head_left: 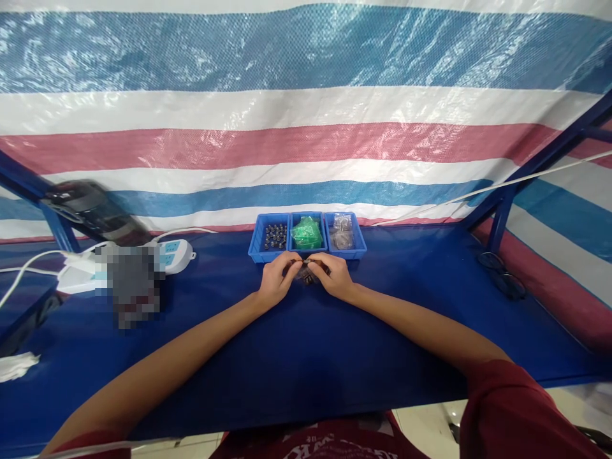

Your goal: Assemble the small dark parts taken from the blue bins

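Observation:
Both hands meet in front of three blue bins. My left hand (278, 278) and my right hand (333, 274) are closed, fingertips pinched on something small between them that I cannot make out. Just under the fingertips lies a clear plastic bag (307, 275) with dark small pieces in it. Small dark metallic parts (276, 236) fill the left bin (257, 238). In the middle bin (308, 250) is a green plastic bag (306, 233). The right bin (358, 245) holds clear bags (341, 233) with pale contents.
White power strips (178, 256) with cables and a blurred dark item (136, 287) are at the left, near a dark bottle (93, 207). Eyeglasses (502, 275) lie at the right. White tissue (18, 366) is at the far left. Blue metal posts (500, 220) flank the blue table (306, 357).

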Available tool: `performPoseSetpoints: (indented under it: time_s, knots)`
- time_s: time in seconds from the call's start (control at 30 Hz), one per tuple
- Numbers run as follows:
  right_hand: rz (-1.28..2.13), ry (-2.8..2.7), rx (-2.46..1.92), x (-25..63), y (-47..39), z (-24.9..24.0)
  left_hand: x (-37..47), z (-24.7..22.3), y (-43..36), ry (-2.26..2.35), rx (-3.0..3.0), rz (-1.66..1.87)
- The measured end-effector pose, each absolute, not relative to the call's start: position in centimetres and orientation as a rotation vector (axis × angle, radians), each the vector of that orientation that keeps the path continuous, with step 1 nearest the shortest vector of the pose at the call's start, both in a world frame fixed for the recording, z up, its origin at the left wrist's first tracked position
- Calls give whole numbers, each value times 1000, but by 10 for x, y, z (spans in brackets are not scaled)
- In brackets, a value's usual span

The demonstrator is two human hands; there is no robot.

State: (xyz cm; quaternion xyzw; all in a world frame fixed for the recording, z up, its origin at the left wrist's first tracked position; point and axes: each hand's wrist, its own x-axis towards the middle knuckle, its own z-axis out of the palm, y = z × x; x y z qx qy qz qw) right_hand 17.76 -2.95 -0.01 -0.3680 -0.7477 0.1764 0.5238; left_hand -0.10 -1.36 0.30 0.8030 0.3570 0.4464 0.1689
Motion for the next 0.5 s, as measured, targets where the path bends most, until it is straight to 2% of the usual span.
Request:
performPoseSetpoints:
  time_s: [0.5]
  knots:
    - [435,-1824,-910,178,-27,1,3,6,-12,941,2378,1297]
